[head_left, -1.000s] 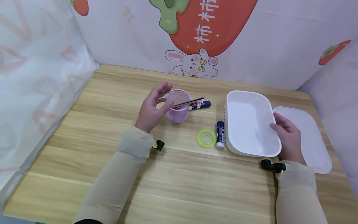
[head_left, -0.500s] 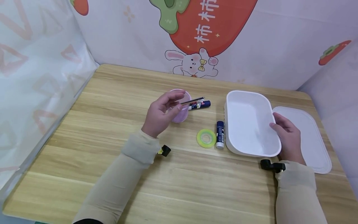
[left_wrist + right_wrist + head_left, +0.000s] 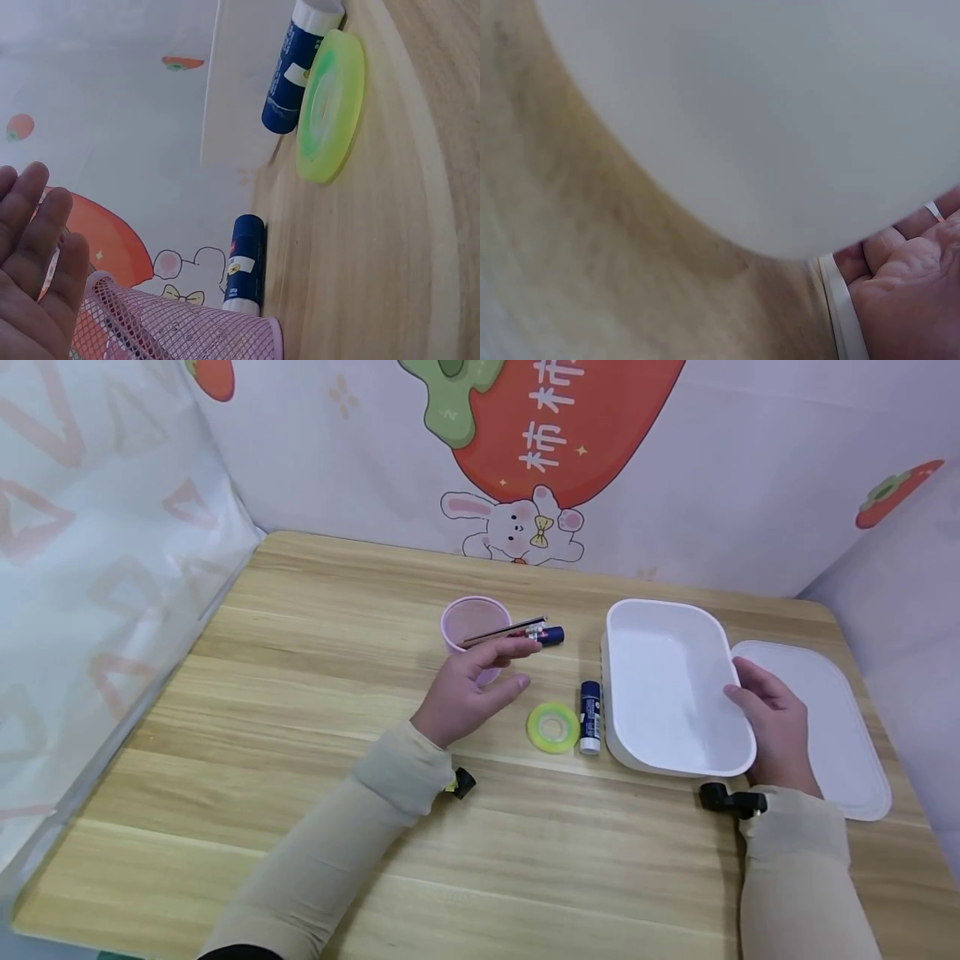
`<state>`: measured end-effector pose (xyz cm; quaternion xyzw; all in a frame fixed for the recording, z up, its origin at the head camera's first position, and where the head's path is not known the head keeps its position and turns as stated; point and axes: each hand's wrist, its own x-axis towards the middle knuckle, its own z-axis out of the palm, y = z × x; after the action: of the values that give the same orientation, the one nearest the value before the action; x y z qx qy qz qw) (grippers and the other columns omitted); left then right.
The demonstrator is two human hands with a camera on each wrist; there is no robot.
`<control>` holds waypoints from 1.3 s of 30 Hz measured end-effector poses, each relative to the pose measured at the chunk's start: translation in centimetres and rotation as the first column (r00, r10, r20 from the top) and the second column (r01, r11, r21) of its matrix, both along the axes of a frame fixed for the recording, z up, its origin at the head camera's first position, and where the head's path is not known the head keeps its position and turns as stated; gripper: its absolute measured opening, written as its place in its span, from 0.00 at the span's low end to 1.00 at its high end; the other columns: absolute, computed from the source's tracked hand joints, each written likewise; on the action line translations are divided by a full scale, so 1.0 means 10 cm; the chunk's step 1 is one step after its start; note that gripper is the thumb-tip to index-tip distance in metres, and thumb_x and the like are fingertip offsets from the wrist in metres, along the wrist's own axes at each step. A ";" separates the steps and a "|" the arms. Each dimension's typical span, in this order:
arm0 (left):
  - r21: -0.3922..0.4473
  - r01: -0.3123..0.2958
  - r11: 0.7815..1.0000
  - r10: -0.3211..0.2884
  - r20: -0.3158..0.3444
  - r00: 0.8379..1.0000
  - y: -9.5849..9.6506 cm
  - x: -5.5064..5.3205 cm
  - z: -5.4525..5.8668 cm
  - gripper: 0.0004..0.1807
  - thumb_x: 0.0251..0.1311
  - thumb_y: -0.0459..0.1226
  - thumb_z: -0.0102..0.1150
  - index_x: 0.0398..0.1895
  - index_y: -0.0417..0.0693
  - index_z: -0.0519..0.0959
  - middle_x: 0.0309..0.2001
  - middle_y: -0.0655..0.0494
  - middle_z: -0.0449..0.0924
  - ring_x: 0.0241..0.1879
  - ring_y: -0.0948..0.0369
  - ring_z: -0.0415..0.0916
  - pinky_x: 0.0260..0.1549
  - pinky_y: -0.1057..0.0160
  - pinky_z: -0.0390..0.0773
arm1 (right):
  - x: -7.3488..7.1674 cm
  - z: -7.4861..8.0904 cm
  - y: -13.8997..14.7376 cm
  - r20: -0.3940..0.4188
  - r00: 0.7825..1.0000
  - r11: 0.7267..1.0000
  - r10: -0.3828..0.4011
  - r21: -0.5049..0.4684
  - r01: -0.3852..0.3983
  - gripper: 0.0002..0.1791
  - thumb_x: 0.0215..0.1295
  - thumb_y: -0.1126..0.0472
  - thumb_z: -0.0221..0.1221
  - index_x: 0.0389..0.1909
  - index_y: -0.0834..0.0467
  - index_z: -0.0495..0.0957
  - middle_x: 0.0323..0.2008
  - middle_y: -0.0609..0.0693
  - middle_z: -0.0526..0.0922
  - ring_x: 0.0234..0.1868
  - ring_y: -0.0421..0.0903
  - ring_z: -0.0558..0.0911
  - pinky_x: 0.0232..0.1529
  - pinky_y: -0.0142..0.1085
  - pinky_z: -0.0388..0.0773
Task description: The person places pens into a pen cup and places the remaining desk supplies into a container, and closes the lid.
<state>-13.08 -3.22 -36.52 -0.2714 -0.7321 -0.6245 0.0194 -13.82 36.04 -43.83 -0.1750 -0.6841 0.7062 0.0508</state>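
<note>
My left hand, fingers extended and thumb apart, hovers in front of a pink mesh pen cup and partly hides it. Nothing is held in it. Slim pencils lean out of the cup to the right. In the left wrist view, the palm and fingers show above the mesh cup. On the other side, my right hand grips the right wall of a white plastic bin, thumb over the rim. The right wrist view has the bin's white wall beside the palm.
A blue glue stick lies against the bin's left side, with a yellow-green ring like a tape roll next to it. Another glue stick lies right of the cup. A white lid rests right of the bin.
My left hand has moved from the left of the pen cup across its front, to the right and nearer me. The right hand and the bin have stayed in place.
</note>
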 end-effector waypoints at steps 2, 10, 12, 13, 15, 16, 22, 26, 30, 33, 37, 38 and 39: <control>-0.014 0.009 1.000 -0.010 -0.005 1.000 0.03 -0.01 -0.04 0.19 0.58 0.29 0.57 0.55 0.36 0.74 0.55 0.46 0.75 0.55 0.56 0.71 0.55 0.53 0.70 | 0.00 0.00 0.00 -0.005 1.000 1.000 -0.003 -0.006 0.003 0.30 0.56 0.57 0.65 0.62 0.50 0.70 0.60 0.47 0.71 0.57 0.42 0.70 0.40 0.22 0.75; -0.169 0.020 0.985 -0.022 -0.011 1.000 0.12 -0.14 -0.45 0.27 0.60 0.40 0.59 0.63 0.49 0.68 0.62 0.59 0.69 0.61 0.66 0.65 0.58 0.66 0.66 | 0.04 -0.01 0.00 0.028 0.999 1.000 -0.025 0.002 0.025 0.32 0.55 0.54 0.66 0.62 0.49 0.70 0.61 0.47 0.70 0.58 0.42 0.70 0.40 0.22 0.75; -0.213 0.001 0.977 -0.005 -0.020 1.000 0.13 -0.17 -0.48 0.29 0.59 0.42 0.60 0.65 0.48 0.67 0.64 0.59 0.67 0.63 0.66 0.62 0.60 0.65 0.64 | 0.05 -0.03 0.01 0.040 0.999 0.999 -0.031 0.010 0.031 0.31 0.55 0.54 0.66 0.62 0.48 0.70 0.61 0.46 0.70 0.58 0.42 0.69 0.39 0.22 0.75; -0.234 -0.011 0.972 0.006 -0.020 1.000 0.13 -0.18 -0.49 0.30 0.59 0.43 0.60 0.65 0.48 0.66 0.64 0.59 0.66 0.63 0.65 0.61 0.60 0.64 0.63 | 0.06 -0.03 0.01 0.045 0.998 0.999 -0.033 0.012 0.033 0.31 0.56 0.54 0.66 0.62 0.48 0.70 0.61 0.46 0.70 0.58 0.42 0.70 0.39 0.22 0.75; -0.272 -0.030 0.962 0.028 -0.011 1.000 0.14 -0.21 -0.50 0.33 0.58 0.46 0.60 0.66 0.48 0.64 0.66 0.59 0.64 0.65 0.65 0.58 0.62 0.63 0.60 | 0.07 -0.04 0.02 0.052 0.998 0.999 -0.036 0.016 0.036 0.30 0.56 0.54 0.65 0.62 0.47 0.71 0.62 0.46 0.70 0.58 0.42 0.70 0.39 0.22 0.75; -0.291 -0.035 0.956 0.036 -0.003 0.999 0.15 -0.22 -0.50 0.35 0.58 0.47 0.60 0.67 0.48 0.62 0.66 0.59 0.62 0.66 0.65 0.56 0.63 0.63 0.59 | 0.07 -0.05 0.02 0.054 0.998 0.999 -0.038 0.017 0.037 0.30 0.56 0.54 0.65 0.62 0.47 0.71 0.62 0.46 0.70 0.58 0.43 0.70 0.39 0.22 0.76; -0.388 -0.026 0.921 0.047 0.045 0.998 0.31 -0.36 -0.52 0.41 0.58 0.52 0.59 0.71 0.49 0.56 0.69 0.58 0.56 0.68 0.65 0.52 0.64 0.66 0.54 | 0.08 -0.03 0.04 0.055 0.998 0.999 -0.037 0.018 0.036 0.30 0.57 0.53 0.65 0.62 0.46 0.71 0.62 0.45 0.69 0.59 0.43 0.69 0.39 0.22 0.76; -0.440 -0.039 0.897 0.082 0.081 0.993 0.41 -0.45 -0.52 0.41 0.57 0.53 0.59 0.71 0.49 0.55 0.69 0.54 0.58 0.67 0.62 0.54 0.64 0.64 0.56 | 0.07 -0.01 0.02 0.055 0.998 0.999 -0.035 0.019 0.034 0.30 0.57 0.53 0.65 0.62 0.46 0.71 0.63 0.45 0.69 0.59 0.43 0.69 0.38 0.22 0.76; -0.491 -0.054 0.869 0.126 0.114 0.985 0.49 -0.55 -0.51 0.43 0.57 0.55 0.57 0.72 0.55 0.52 0.69 0.53 0.58 0.67 0.60 0.55 0.65 0.63 0.55 | 0.05 0.00 0.00 0.055 0.998 0.999 -0.029 0.019 0.028 0.30 0.56 0.53 0.65 0.62 0.46 0.71 0.63 0.45 0.69 0.60 0.43 0.69 0.39 0.22 0.75; -0.523 -0.067 0.850 0.169 0.150 0.974 0.55 -0.63 -0.51 0.43 0.57 0.57 0.55 0.73 0.62 0.48 0.69 0.54 0.57 0.67 0.59 0.55 0.64 0.63 0.55 | 0.03 0.01 -0.01 0.058 0.998 1.000 -0.018 0.026 0.016 0.31 0.55 0.51 0.65 0.62 0.46 0.70 0.63 0.45 0.68 0.60 0.43 0.68 0.39 0.22 0.75; -0.523 -0.112 0.845 0.252 0.204 0.946 0.61 -0.75 -0.54 0.41 0.57 0.57 0.55 0.72 0.67 0.49 0.69 0.54 0.57 0.67 0.58 0.56 0.64 0.62 0.57 | 0.00 0.04 -0.02 0.059 0.998 0.999 -0.008 0.032 0.006 0.31 0.55 0.50 0.65 0.62 0.45 0.70 0.63 0.46 0.68 0.60 0.44 0.68 0.39 0.21 0.75; -0.520 -0.130 0.844 0.278 0.217 0.936 0.62 -0.78 -0.55 0.40 0.58 0.56 0.55 0.72 0.68 0.50 0.69 0.54 0.58 0.66 0.58 0.57 0.64 0.61 0.58 | 0.00 0.04 -0.03 0.056 0.998 1.000 -0.007 0.029 0.005 0.31 0.55 0.51 0.65 0.62 0.46 0.70 0.63 0.46 0.68 0.60 0.43 0.68 0.39 0.22 0.75; -0.516 -0.152 0.843 0.307 0.229 0.924 0.64 -0.80 -0.56 0.39 0.58 0.55 0.56 0.72 0.68 0.51 0.68 0.54 0.59 0.65 0.58 0.58 0.63 0.61 0.59 | 0.00 0.05 -0.03 0.053 0.999 1.000 -0.007 0.025 0.005 0.31 0.55 0.51 0.65 0.62 0.46 0.70 0.63 0.46 0.68 0.60 0.43 0.68 0.39 0.22 0.75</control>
<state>-21.12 3.14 -42.09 -0.0778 -0.8874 -0.4460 -0.0865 -13.86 35.69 -43.37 -0.1952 -0.6933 0.6927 0.0369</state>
